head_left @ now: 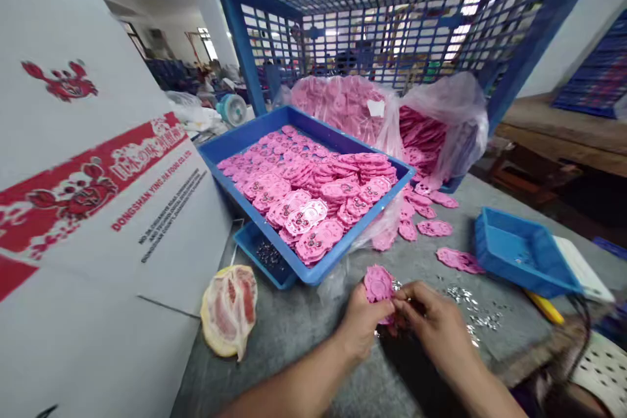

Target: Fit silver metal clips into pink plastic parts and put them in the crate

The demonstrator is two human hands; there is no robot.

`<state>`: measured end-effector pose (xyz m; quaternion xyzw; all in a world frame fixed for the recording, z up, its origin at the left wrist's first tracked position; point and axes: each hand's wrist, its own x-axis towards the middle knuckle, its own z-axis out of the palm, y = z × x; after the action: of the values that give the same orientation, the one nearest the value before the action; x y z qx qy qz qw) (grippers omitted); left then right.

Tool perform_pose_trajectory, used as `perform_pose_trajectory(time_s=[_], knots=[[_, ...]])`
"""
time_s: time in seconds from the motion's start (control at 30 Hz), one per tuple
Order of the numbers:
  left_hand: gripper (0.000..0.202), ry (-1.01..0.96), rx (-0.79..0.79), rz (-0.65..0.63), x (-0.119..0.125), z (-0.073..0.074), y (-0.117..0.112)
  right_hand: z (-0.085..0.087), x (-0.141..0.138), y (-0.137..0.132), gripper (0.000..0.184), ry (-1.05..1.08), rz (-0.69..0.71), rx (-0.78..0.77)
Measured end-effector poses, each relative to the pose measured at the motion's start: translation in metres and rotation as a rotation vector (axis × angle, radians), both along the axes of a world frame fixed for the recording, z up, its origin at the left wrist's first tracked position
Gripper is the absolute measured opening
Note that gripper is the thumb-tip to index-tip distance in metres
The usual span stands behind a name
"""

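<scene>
My left hand [361, 323] is closed on a pink plastic piece [378, 282], flat with a scalloped outline, and holds it upright above the grey table [304, 353]. At its right edge my right hand [434, 317] has thumb and fingers pinched together; what lies between them is too small to make out. A silvery bit shows beside those fingertips. To the right of my right hand, small shiny metal pieces [484, 320] lie scattered on the table. Several loose pink pieces [435, 228] are spread beyond my hands.
A blue tray [313, 274] full of pink pieces rests tilted over a smaller tray [259, 255] with dark small parts. A blue bin [526, 241] stands right. Cut fruit [229, 310] and a white carton [122, 287] are left. A blue crate [240, 46] holds bagged pink pieces.
</scene>
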<state>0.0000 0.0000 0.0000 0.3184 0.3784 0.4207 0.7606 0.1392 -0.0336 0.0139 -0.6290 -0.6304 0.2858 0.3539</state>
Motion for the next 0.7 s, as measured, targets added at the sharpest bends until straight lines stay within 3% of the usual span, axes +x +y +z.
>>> perform_pose_trajectory(time_s=[0.13, 0.37, 0.7], knots=[[0.046, -0.034, -0.015, -0.003, -0.002, -0.003, -0.005, 0.002, 0.002, 0.001, 0.024, 0.036, 0.024, -0.007], [0.079, -0.160, -0.066, -0.051, -0.005, -0.014, 0.002, -0.001, 0.011, 0.007, 0.022, 0.144, 0.062, 0.014], [0.080, -0.202, -0.103, -0.094, -0.008, -0.015, 0.005, -0.012, 0.010, 0.006, 0.027, 0.188, 0.045, 0.129]])
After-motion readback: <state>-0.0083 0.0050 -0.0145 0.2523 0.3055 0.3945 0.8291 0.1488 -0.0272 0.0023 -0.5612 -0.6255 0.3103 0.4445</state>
